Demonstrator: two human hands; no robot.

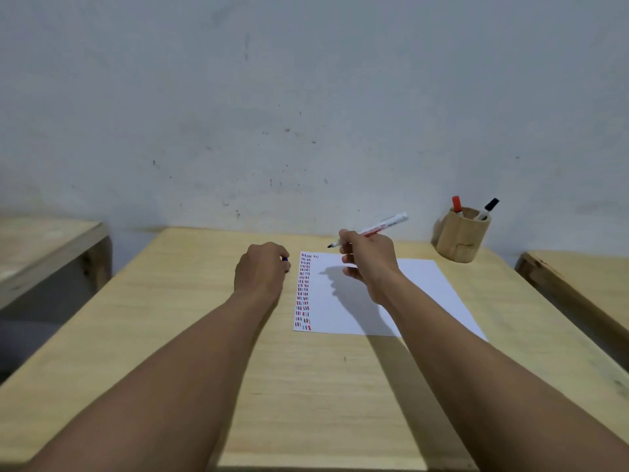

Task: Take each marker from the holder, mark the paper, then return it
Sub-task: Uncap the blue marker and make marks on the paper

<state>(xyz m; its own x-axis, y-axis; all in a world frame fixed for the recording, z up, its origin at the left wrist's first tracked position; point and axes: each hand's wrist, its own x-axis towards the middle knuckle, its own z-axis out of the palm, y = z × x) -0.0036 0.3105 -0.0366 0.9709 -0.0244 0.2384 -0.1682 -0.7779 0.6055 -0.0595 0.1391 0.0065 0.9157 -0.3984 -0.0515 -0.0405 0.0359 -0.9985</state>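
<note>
Item: uncapped whiteboard marker (371, 229), white barrel with red print, dark tip, held in the right hand (369, 258); the fingers are closed around the barrel near the tip end, which points left and slightly down, raised clear of the sheet. Item: cap (285, 259), blue, small, only partly visible, enclosed in the left hand (262, 270), which is curled into a loose fist just beside the sheet's left edge. Item: paper (425, 294), white, lying flat on the wooden table (306, 386), bearing columns of short red, black and blue dashes along its left margin, with a few more starting at the top; the rest is blank. Item: wooden holder (459, 241), at the far right corner of the table, well apart from both hands, containing a red-capped marker (456, 205) and a black-capped marker (488, 208), both upright and leaning. Step in hand, by judgement: making the mark with the held marker. Handling note: lower the tip to the blank area just right of the existing dashes near the top of the sheet, directly below and left of the hand; a short, light stroke matches the rows. The left hand is placed well to pin the sheet's edge if it slides. Cap firmly before returning the marker to the holder.
</note>
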